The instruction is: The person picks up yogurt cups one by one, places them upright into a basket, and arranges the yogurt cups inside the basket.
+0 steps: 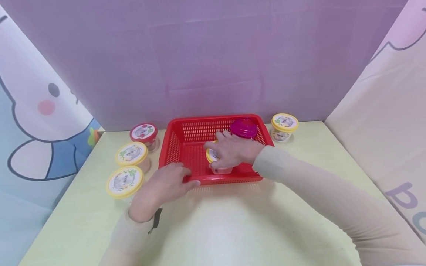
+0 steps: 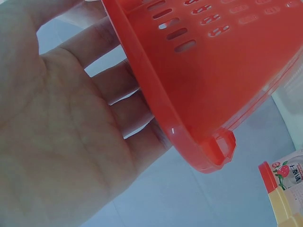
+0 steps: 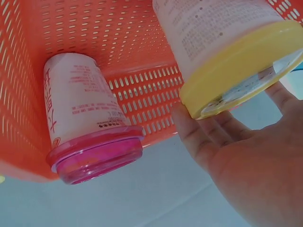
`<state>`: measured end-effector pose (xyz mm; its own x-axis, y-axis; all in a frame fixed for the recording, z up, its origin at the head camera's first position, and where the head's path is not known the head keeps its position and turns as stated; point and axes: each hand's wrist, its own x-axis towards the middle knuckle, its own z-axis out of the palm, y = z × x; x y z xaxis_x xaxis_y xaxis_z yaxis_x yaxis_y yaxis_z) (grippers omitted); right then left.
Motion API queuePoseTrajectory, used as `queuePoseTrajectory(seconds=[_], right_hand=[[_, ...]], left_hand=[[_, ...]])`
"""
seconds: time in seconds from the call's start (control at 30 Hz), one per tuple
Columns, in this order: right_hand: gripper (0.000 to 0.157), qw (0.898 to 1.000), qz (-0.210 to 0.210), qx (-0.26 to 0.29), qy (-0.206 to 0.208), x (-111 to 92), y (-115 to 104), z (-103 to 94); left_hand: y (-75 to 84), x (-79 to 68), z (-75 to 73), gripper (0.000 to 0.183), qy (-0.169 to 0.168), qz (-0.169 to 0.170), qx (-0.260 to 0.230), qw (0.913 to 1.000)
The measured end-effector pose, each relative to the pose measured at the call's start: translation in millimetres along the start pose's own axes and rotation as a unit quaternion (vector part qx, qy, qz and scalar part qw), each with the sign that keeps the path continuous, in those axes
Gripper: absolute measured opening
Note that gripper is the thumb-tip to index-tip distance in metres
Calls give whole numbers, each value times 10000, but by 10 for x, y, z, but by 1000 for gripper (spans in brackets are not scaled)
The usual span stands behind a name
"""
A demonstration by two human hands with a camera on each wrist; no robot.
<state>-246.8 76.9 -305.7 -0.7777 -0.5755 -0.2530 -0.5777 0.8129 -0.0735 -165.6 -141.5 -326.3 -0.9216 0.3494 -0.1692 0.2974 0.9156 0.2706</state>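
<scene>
My right hand (image 1: 231, 149) grips a yellow-lidded paper tub (image 3: 222, 52) from above, fingers and thumb around its lid. This tub is inside the red perforated plastic basket (image 1: 191, 120), near the front wall; whether its base touches the floor cannot be told. A cup with a magenta lid (image 1: 244, 127) stands at the basket's back right; in the right wrist view its pale printed side (image 3: 83, 101) shows. My left hand (image 1: 168, 181) holds the basket's front rim near the left corner, fingers reaching over the rim (image 2: 151, 90) and fingertips hidden behind it.
Left of the basket stand a red-lidded tub (image 1: 144, 132) and two yellow-lidded tubs, one nearer (image 1: 125, 181) and one behind (image 1: 131, 153). Another yellow-lidded tub (image 1: 284, 125) stands right of the basket. A purple cloth backdrop (image 1: 213, 66) rises behind the pale table (image 1: 219, 225).
</scene>
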Motion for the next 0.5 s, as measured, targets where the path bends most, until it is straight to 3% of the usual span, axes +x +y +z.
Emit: queuePoseTrajectory(seconds=[0.27,0.5], right_hand=[[85,9992,51,-303,-246,25,-37,41],[86,9970,232,-19,-733,-10,-71,54]], left_hand=[[2,5,-3,53,-49,-17,-9,10000],[0,17,6,51,-22,14,-7,10000]])
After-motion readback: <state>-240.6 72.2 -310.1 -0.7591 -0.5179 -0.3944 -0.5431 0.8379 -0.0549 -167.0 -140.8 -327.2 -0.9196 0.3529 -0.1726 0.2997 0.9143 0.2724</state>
